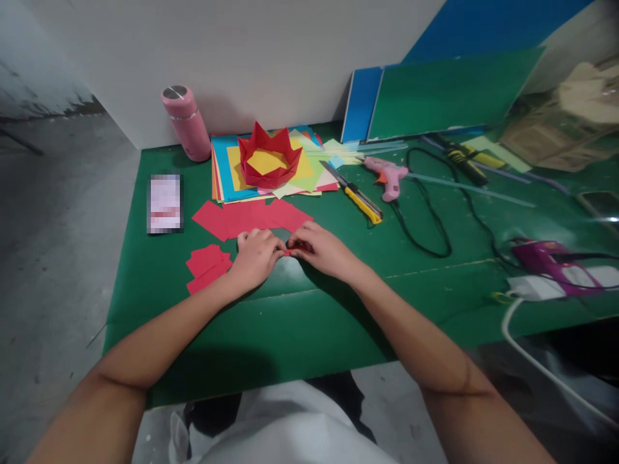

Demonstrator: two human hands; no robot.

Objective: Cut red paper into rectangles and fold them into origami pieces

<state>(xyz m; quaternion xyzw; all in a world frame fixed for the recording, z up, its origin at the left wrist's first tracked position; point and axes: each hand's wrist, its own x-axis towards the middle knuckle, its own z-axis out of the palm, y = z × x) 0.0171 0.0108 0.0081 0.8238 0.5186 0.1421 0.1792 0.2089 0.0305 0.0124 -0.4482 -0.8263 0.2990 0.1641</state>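
My left hand (pixel 256 254) and my right hand (pixel 322 248) meet over the green table (pixel 300 322), both pinched on a small folded red paper piece (pixel 296 247) between the fingertips. Behind the hands lie flat red paper sheets (pixel 251 217). A small pile of cut red paper squares (pixel 207 265) lies just left of my left hand. A red folded paper crown (pixel 269 154) rests on a stack of coloured paper (pixel 227 174) at the back.
A pink bottle (pixel 186 122) stands at the back left, with a phone (pixel 165 203) in front of it. A yellow utility knife (pixel 358 195), a pink glue gun (pixel 387 175) with a black cable, a purple glue gun (pixel 551 261) and blue and green boards (pixel 435 96) lie to the right.
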